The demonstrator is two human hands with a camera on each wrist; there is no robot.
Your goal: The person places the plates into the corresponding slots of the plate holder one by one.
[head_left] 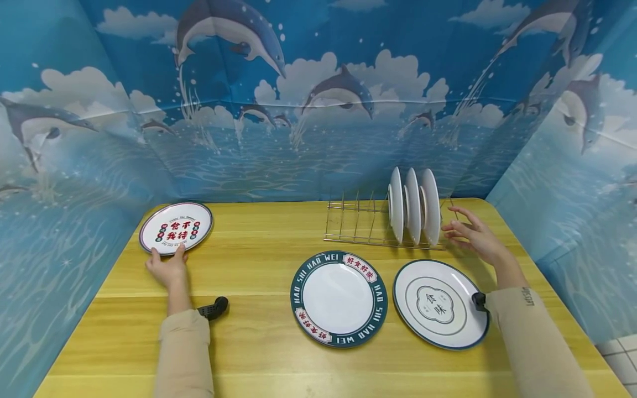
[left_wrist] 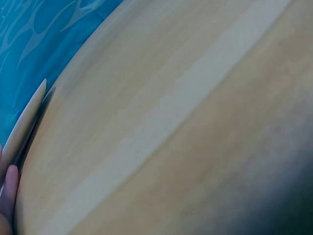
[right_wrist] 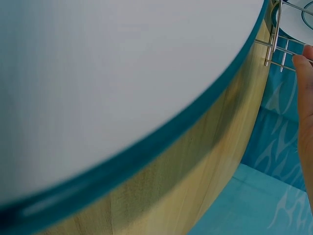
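At the far left of the table, my left hand [head_left: 169, 271] holds the near rim of a white plate [head_left: 176, 224] with red and green lettering. The left wrist view shows this plate [left_wrist: 23, 125] edge-on, a finger [left_wrist: 9, 193] at its rim and a dark gap beneath. My right hand [head_left: 475, 237] is at the right end of a wire dish rack [head_left: 350, 240], its fingers spread and loosely bent. In the right wrist view its fingertips [right_wrist: 299, 61] overlap the rack's end wires. Several white plates [head_left: 431, 207] stand upright in the rack's right part.
A green-rimmed plate [head_left: 338, 298] lies flat in front of the rack. Right of it, under my right forearm, lies a white plate [head_left: 438, 304] with a thin blue rim. A dolphin-print curtain [head_left: 278, 155] borders the wooden table [head_left: 249, 354] at the back and sides.
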